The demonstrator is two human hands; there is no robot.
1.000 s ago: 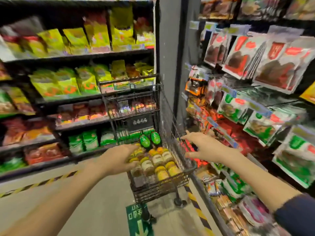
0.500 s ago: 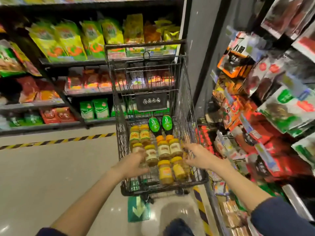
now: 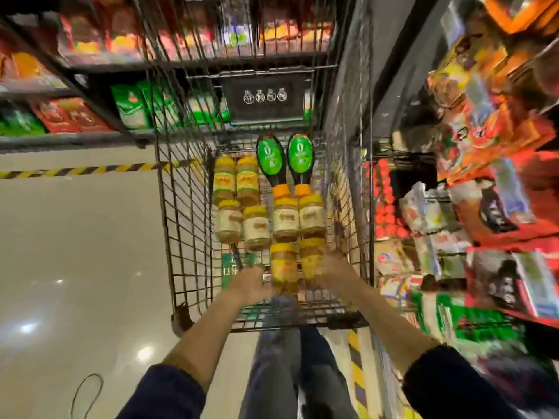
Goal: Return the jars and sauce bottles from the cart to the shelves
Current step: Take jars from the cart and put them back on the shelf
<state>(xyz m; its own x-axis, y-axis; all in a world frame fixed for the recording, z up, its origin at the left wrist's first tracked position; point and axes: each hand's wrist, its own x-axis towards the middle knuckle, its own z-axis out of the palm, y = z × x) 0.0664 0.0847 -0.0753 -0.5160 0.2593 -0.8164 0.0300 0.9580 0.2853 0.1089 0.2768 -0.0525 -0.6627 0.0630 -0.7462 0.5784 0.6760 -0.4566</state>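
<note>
A black wire cart (image 3: 181, 237) stands right below me, holding several jars with yellow lids. Two dark sauce bottles (image 3: 270, 160) with green labels and orange caps lie at its far end. The two nearest jars, a left yellow jar (image 3: 282, 264) and a right yellow jar (image 3: 311, 258), lie by the cart's near wall. My left hand (image 3: 252, 284) is down inside the cart against the left one. My right hand (image 3: 332, 270) lies against the side of the right one. Blur hides whether the fingers close around them.
Shelves of packaged goods (image 3: 484, 207) crowd the cart's right side. Lower shelves (image 3: 75, 116) run across the far left behind a striped floor line (image 3: 75, 170). A cable loop (image 3: 87, 394) lies on the floor at bottom left. My legs (image 3: 287, 373) are just behind the cart.
The view has tilted down and closer over the cart. Both hands have gone from the cart's rim and upper jars down to the two nearest jars.
</note>
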